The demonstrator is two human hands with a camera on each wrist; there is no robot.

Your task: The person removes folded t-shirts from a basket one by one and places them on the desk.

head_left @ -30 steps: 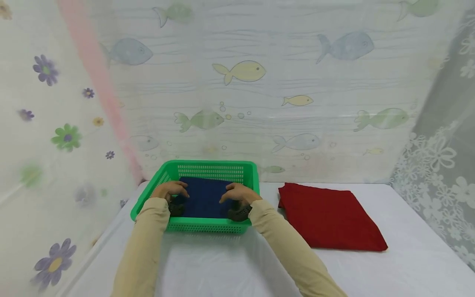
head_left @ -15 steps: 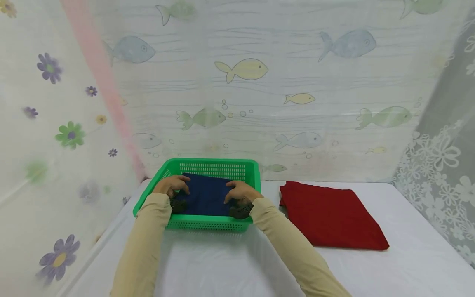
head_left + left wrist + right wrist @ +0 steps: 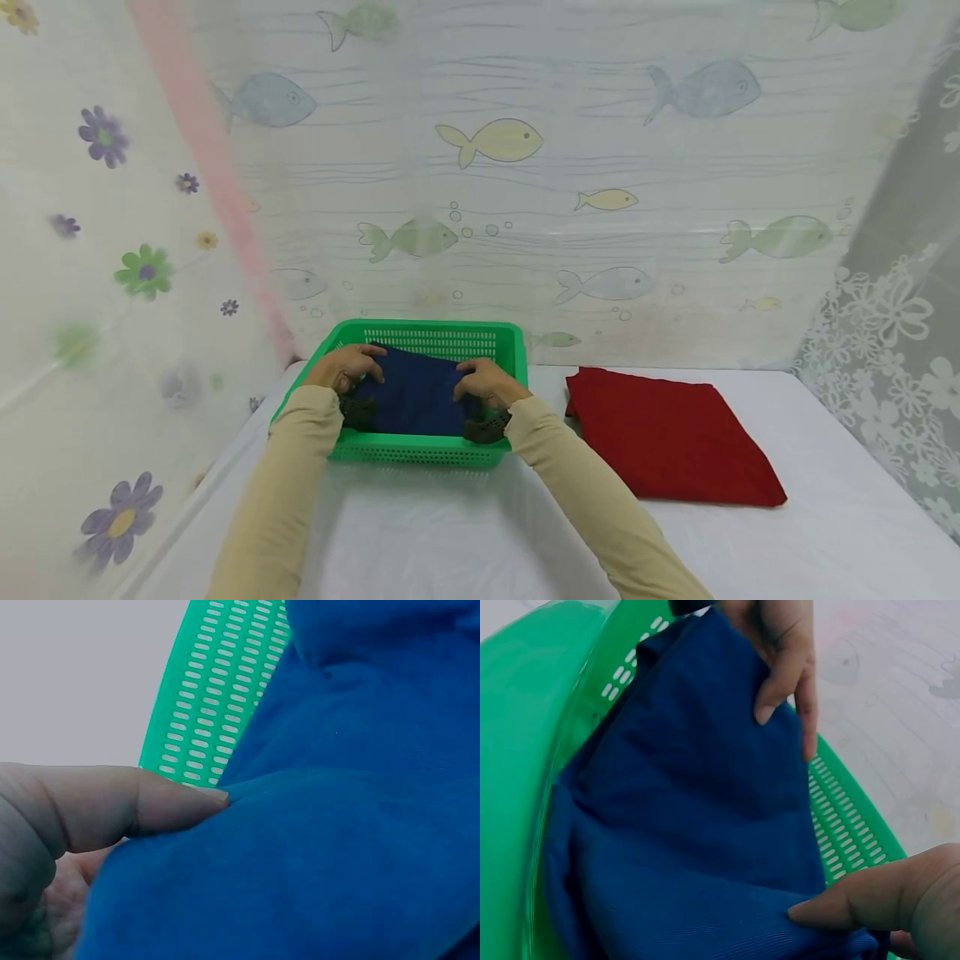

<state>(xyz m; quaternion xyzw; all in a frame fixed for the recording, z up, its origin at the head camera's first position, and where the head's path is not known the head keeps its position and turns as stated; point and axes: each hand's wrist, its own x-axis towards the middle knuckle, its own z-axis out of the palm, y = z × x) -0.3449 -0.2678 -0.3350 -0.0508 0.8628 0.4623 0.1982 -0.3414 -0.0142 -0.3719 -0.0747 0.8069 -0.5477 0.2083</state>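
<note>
A folded dark blue cloth point(image 3: 420, 396) lies partly inside a green plastic basket point(image 3: 427, 443) in the head view. My left hand point(image 3: 347, 367) pinches its far left edge, thumb on top. In the left wrist view the thumb point(image 3: 161, 799) presses on the blue fabric point(image 3: 300, 870), with other fingers partly hidden beneath it. At the cloth's right side, my right hand point(image 3: 491, 383) pinches the edge; the right wrist view shows that thumb point(image 3: 855, 900) over the cloth point(image 3: 682, 780), its fingers mostly covered. The cloth's far edge is raised off the basket floor, tilted.
A folded red cloth point(image 3: 675, 442) lies on the white-covered table point(image 3: 420, 533), right of the basket. Behind the table hangs a curtain point(image 3: 540, 183) with printed fish, and a flowered sheet point(image 3: 82, 333) hangs at the left. Dark straps point(image 3: 487, 429) circle both wrists.
Both hands have moved slightly up, the left a little more. The blue cloth's far edge has risen with them, higher on its left side. The basket and red cloth stay put.
</note>
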